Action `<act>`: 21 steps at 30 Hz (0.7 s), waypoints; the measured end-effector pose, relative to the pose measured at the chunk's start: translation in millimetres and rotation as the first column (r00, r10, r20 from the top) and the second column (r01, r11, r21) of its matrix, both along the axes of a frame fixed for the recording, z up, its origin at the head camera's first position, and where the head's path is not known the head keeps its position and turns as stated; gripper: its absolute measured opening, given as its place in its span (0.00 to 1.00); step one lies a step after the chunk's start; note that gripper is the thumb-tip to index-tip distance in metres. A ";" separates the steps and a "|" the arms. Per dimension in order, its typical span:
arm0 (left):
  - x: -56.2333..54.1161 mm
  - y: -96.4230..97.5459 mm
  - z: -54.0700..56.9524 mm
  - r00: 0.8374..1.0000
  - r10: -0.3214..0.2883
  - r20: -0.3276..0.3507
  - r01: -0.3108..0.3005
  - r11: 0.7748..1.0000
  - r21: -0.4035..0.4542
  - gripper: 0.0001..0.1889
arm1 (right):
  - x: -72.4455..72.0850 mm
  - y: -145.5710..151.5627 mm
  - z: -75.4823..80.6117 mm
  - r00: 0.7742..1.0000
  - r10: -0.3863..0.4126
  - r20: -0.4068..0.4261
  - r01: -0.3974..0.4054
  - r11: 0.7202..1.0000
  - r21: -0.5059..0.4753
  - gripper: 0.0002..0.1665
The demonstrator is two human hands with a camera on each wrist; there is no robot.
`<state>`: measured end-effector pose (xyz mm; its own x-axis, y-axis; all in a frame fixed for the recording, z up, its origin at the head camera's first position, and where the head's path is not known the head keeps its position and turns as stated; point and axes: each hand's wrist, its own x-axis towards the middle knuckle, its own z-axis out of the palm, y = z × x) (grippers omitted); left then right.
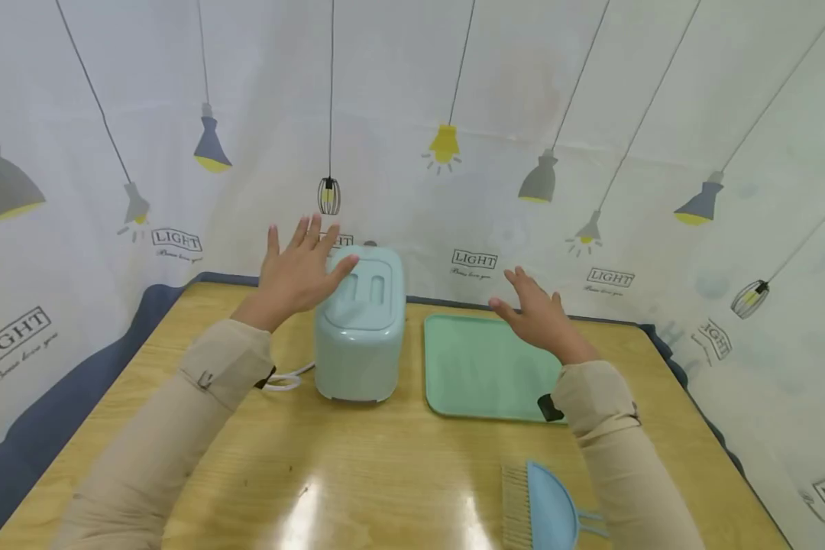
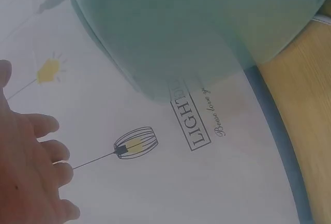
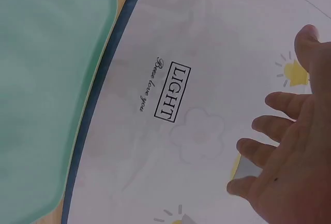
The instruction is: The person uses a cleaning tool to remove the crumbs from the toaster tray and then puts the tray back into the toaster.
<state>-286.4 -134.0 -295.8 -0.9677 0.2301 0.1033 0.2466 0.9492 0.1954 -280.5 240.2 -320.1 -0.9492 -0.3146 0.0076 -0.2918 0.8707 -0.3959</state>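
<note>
My left hand (image 1: 297,271) is raised with its fingers spread, just left of a pale blue toaster (image 1: 357,355) with two slot shapes on its top. Whether the thumb touches the toaster cannot be told from the head view; in the left wrist view the hand (image 2: 26,162) looks apart from it. Over the back of a mint green tray (image 1: 464,374), my right hand (image 1: 541,317) hovers with loosely extended fingers and holds nothing. The right wrist view has that hand (image 3: 295,141) in front of the wall sheet, with the tray (image 3: 46,89) at the left.
A blue brush (image 1: 553,504) with pale bristles lies at the front right of the wooden table (image 1: 371,473), partly behind the right sleeve. The white cord (image 1: 285,380) lies left of the toaster. A lamp-printed sheet (image 1: 399,92) hangs behind the table.
</note>
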 end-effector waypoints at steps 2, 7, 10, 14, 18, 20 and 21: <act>1.8 -4.5 -3.0 1.000 -0.001 -0.001 0.001 1.000 0.005 0.44 | -0.5 -6.1 -1.0 1.000 0.027 0.000 -0.027 0.999 -0.019 0.47; 7.3 -15.2 -7.8 1.000 -0.006 -0.014 0.006 1.000 0.022 0.45 | -0.3 -24.1 -1.2 0.997 0.078 0.013 -0.077 0.995 -0.058 0.46; 13.5 -20.6 -8.6 1.000 -0.003 -0.020 0.003 1.000 0.020 0.44 | 1.7 -35.3 -0.6 0.995 0.098 0.007 -0.097 0.993 -0.060 0.46; 23.7 -30.3 -10.7 0.999 0.018 -0.030 -0.017 0.999 0.028 0.44 | 4.9 -52.9 0.4 0.989 0.134 -0.058 -0.136 0.990 -0.025 0.44; 37.7 -41.5 -15.6 0.999 0.030 -0.033 -0.028 0.998 0.056 0.44 | 10.2 -72.4 1.8 0.976 0.175 -0.133 -0.173 0.985 0.021 0.43; 45.5 -46.7 -19.8 1.000 0.022 -0.017 -0.020 0.994 0.103 0.44 | 13.5 -81.1 2.0 0.971 0.191 -0.146 -0.189 0.982 0.027 0.44; 49.3 -49.1 -22.6 1.000 0.016 -0.008 -0.015 0.990 0.138 0.44 | 14.9 -85.1 1.8 0.969 0.198 -0.144 -0.197 0.980 0.022 0.44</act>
<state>-237.1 -183.2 -318.4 -0.9700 0.1978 0.1416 0.2341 0.9169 0.3231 -265.6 155.1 -318.2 -0.8571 -0.4964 0.1375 -0.5122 0.7928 -0.3303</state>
